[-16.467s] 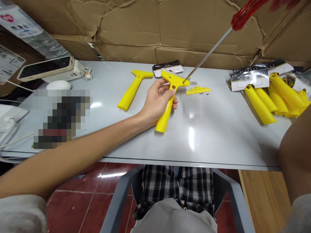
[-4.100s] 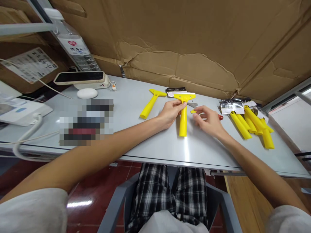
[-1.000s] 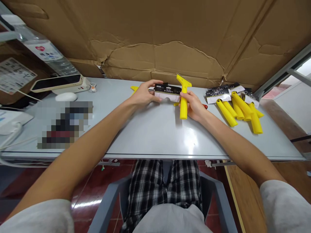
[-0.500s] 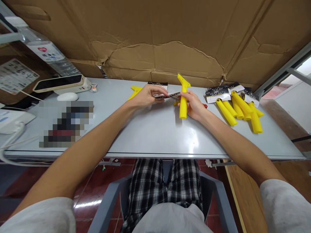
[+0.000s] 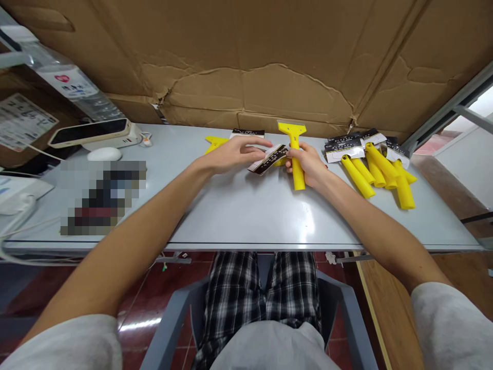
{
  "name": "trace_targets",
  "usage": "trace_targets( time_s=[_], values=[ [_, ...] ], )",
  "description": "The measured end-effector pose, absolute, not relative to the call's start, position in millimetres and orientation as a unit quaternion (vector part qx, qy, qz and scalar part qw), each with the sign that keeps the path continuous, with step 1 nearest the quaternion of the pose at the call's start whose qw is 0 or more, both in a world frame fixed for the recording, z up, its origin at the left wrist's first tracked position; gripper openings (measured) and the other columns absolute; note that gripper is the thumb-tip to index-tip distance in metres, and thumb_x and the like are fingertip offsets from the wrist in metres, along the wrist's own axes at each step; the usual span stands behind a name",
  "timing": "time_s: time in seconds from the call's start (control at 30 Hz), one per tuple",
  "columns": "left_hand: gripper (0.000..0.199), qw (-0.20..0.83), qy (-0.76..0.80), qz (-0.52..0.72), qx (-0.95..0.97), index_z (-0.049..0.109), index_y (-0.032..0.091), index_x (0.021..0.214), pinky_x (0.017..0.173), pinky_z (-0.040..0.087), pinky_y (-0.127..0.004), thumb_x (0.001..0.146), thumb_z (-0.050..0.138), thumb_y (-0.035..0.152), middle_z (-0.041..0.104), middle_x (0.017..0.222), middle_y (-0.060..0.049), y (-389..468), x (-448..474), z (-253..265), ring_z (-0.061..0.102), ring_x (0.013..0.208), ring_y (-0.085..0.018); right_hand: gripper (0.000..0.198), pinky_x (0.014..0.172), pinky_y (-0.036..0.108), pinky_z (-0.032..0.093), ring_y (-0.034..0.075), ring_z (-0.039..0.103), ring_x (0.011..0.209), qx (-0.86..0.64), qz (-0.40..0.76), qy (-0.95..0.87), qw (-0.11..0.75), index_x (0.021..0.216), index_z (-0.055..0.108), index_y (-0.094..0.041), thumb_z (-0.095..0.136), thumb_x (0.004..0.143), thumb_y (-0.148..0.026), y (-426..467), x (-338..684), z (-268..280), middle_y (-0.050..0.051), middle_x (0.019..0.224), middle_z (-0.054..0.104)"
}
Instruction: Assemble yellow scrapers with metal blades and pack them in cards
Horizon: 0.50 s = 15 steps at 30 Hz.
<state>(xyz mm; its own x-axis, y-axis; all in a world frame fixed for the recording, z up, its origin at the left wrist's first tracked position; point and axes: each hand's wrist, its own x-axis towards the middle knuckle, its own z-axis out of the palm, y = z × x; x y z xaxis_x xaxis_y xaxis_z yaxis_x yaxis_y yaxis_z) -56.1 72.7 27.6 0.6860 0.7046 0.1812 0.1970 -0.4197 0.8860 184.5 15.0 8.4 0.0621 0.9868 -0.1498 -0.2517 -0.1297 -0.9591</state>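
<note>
In my right hand (image 5: 310,163) is a yellow scraper (image 5: 297,172), held upright with its wide blade end at the top. A black-and-white printed card (image 5: 269,159) sticks out to the left from the same fingers, tilted. Behind the card a small yellow part shows, mostly hidden by the hand. My left hand (image 5: 234,154) is open, its fingers stretched toward the card's left end; whether they touch it I cannot tell. Behind the left hand lie another yellow scraper (image 5: 214,143) and another card (image 5: 248,133).
Several yellow scrapers (image 5: 358,177) with cards (image 5: 344,150) lie piled on the right of the table (image 5: 239,221). At left are a phone (image 5: 90,132), a white mouse (image 5: 104,154), a water bottle (image 5: 73,77) and a white cable (image 5: 15,226). Cardboard (image 5: 246,51) stands behind.
The scraper has turned so its blade end faces me more, and shifted slightly right. The card has swung so its printed side shows, and my left fingers have loosened from it.
</note>
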Motion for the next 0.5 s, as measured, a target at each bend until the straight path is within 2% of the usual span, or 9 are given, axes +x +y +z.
trace_targets(
  time_s=[0.1, 0.27, 0.43, 0.5],
  values=[
    [0.063, 0.456, 0.314, 0.301, 0.776, 0.074, 0.027, 0.146, 0.107, 0.059, -0.05, 0.086, 0.086, 0.04, 0.064, 0.162, -0.016, 78, -56, 23, 0.071, 0.132, -0.036, 0.04, 0.048, 0.021, 0.047, 0.009, 0.06, 0.058, -0.476, 0.587, -0.419, 0.502, 0.109, 0.053, -0.021, 0.075, 0.077, -0.016, 13, 186, 7, -0.001, 0.082, 0.066],
    [0.075, 0.415, 0.299, 0.258, 0.82, 0.071, 0.028, 0.149, 0.121, 0.048, -0.054, 0.078, 0.093, 0.041, 0.064, 0.16, -0.015, 84, -55, 14, 0.059, 0.148, -0.037, 0.042, 0.048, 0.021, 0.049, 0.009, 0.06, 0.059, -0.471, 0.592, -0.437, 0.487, 0.11, 0.057, -0.021, 0.083, 0.076, -0.019, 12, 184, 4, -0.001, 0.081, 0.066],
    [0.101, 0.444, 0.3, 0.273, 0.799, 0.063, 0.032, 0.158, 0.104, 0.06, -0.048, 0.065, 0.102, 0.036, 0.058, 0.164, -0.018, 78, -51, 14, 0.069, 0.129, -0.035, 0.039, 0.047, 0.021, 0.047, 0.008, 0.056, 0.055, -0.476, 0.581, -0.435, 0.496, 0.107, 0.055, -0.02, 0.084, 0.08, -0.022, 11, 183, 9, -0.003, 0.075, 0.062],
    [0.102, 0.429, 0.292, 0.27, 0.811, 0.066, 0.034, 0.155, 0.099, 0.061, -0.046, 0.061, 0.105, 0.036, 0.059, 0.163, -0.016, 74, -48, 15, 0.071, 0.125, -0.034, 0.044, 0.047, 0.021, 0.047, 0.007, 0.054, 0.055, -0.476, 0.586, -0.443, 0.485, 0.108, 0.055, -0.02, 0.087, 0.078, -0.023, 10, 184, 10, -0.003, 0.072, 0.06]
  ],
)
